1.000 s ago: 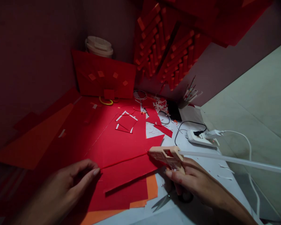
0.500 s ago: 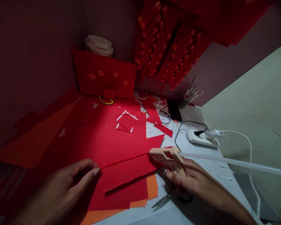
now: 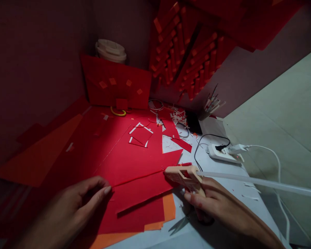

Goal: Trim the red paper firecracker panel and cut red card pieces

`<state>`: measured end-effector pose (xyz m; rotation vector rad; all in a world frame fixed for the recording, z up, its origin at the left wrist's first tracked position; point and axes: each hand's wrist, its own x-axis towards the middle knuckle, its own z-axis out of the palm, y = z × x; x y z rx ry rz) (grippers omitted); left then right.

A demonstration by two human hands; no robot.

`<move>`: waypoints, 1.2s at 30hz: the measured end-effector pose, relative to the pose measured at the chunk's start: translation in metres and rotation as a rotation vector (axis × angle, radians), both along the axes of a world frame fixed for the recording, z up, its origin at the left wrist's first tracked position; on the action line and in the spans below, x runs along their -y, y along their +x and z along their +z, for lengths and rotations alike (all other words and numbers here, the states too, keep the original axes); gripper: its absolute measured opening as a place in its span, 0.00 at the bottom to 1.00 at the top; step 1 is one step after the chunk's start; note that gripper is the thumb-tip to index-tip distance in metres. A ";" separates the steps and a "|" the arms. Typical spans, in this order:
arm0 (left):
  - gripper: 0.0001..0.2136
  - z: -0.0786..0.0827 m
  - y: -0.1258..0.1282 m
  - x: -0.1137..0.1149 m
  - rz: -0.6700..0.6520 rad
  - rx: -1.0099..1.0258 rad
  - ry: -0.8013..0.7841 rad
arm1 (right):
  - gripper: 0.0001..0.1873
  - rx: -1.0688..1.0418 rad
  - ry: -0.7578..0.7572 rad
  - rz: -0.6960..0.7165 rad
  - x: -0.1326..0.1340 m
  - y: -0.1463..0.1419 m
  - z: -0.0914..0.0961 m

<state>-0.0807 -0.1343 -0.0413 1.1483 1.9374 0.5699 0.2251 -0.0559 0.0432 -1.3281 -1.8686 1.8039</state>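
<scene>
A thin red cord (image 3: 137,178) runs across a red paper sheet (image 3: 142,195), whose near edge is lifted a little. Its left end is pinched between the thumb and forefinger of my left hand (image 3: 80,200). My right hand (image 3: 215,204) is closed round the grip of a beige glue gun (image 3: 180,173). The nozzle points left, at the cord's right part; whether it touches the cord I cannot tell. A long clear glue stick (image 3: 230,177) juts from the gun's back. Below the gun lie scissors (image 3: 180,224), partly hidden by my right hand.
White-edged red paper pieces (image 3: 140,135) and shredded scraps (image 3: 178,117) lie farther back. A power strip (image 3: 224,154) with plugs and cables is on the right, near a dark phone (image 3: 194,122) and a pen holder (image 3: 206,112). A red panel (image 3: 116,81) stands at the back.
The glue gun has dipped very slightly, and a little more red shows just behind it. My left hand keeps its pinch on the cord.
</scene>
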 end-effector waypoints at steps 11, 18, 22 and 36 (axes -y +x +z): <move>0.21 0.001 -0.003 0.003 -0.055 0.069 0.126 | 0.28 0.077 0.062 0.067 0.001 0.006 0.001; 0.20 0.007 0.000 0.001 -0.087 0.074 0.108 | 0.17 0.075 0.024 -0.042 0.003 0.008 -0.002; 0.20 0.014 0.001 -0.001 -0.071 0.048 0.111 | 0.13 0.073 -0.011 -0.100 0.003 0.007 -0.007; 0.19 0.018 0.004 -0.002 -0.089 0.045 0.160 | 0.22 0.073 -0.019 -0.024 0.000 -0.013 -0.004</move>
